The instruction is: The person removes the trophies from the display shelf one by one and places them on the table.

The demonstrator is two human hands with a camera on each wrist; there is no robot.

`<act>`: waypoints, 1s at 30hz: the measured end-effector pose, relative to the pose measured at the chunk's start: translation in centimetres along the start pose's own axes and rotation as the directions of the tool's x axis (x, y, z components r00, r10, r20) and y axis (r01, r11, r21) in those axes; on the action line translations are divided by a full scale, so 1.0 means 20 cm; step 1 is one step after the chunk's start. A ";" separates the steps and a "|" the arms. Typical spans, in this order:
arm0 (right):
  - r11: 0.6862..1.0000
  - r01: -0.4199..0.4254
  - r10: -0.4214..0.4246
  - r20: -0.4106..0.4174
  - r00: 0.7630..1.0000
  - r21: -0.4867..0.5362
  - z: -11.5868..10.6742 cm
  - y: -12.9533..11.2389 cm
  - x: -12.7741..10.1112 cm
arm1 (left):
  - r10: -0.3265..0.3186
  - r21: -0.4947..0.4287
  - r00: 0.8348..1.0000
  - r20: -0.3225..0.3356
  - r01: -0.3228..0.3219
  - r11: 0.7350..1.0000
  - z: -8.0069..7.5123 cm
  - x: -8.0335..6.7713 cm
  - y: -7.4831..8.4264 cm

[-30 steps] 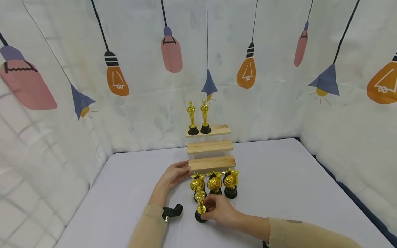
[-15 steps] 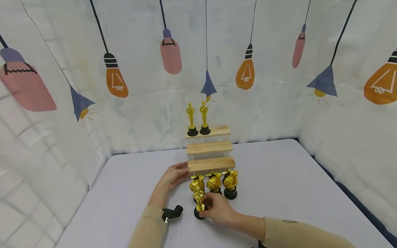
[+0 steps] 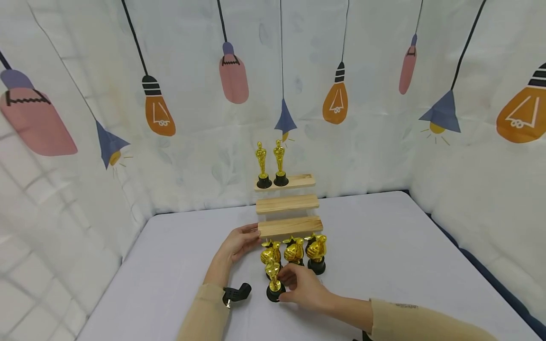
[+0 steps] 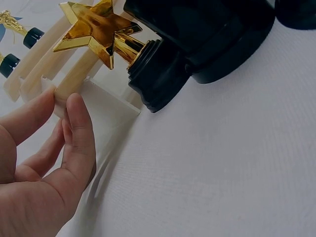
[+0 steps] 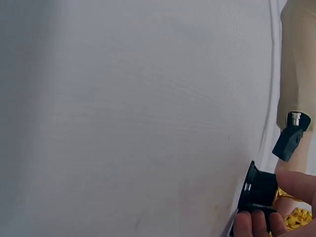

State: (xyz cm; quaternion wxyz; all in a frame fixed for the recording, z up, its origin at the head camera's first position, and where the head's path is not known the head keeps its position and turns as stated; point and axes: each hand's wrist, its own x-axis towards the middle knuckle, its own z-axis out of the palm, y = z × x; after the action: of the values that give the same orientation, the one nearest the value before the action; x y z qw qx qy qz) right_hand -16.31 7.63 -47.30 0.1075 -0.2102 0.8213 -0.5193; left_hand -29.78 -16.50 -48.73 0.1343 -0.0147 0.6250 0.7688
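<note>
My left hand [image 3: 239, 242] pinches the left end of the lowest wooden step [image 3: 290, 227] of a tiered display stand, its thumb and index finger [image 4: 79, 118] at the wood's end. My right hand [image 3: 304, 286] holds a small gold figure trophy [image 3: 273, 271] by its black base [image 5: 259, 190], thumb on one side and fingers on the other. This trophy stands upright in front of a row of three gold trophies [image 3: 294, 251] with star and thumbs-up shapes. A gold star [image 4: 94, 29] shows close up in the left wrist view.
Two gold statuette trophies [image 3: 279, 161] stand on the left of the top step [image 3: 303, 180]. The middle step [image 3: 287, 203] is bare wood. White cloth covers the table [image 3: 384, 246], and a lamp-patterned curtain [image 3: 192, 166] hangs behind it.
My right hand has shifted the figure trophy slightly forward, closer to the row of trophies. My left hand keeps its pinch on the stand.
</note>
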 end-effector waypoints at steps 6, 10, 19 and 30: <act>0.999 0.031 -0.030 0.016 0.999 -0.039 -0.07 0.01 -0.06 | -0.011 -0.001 1.000 0.002 0.011 1.000 0.00 0.01 0.00; 0.997 0.047 -0.045 0.038 0.998 -0.055 -0.11 -0.01 -0.08 | -0.019 -0.003 1.000 0.007 0.019 1.000 0.00 0.01 0.01; 0.995 0.086 -0.081 0.088 0.993 -0.055 -0.22 -0.12 -0.09 | -0.024 0.000 1.000 0.002 0.024 1.000 0.00 0.01 0.00; 0.981 0.193 -0.186 0.183 0.965 -0.020 -0.39 -0.30 -0.02 | -0.026 -0.005 1.000 0.006 0.026 1.000 -0.01 0.00 0.00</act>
State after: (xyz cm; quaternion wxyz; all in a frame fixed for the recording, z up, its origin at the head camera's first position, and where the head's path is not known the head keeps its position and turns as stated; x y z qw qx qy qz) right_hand -17.66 11.91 -38.52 0.1271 -0.3358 0.7941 -0.4904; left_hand -29.90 -16.63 -48.76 0.1458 -0.0210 0.6223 0.7688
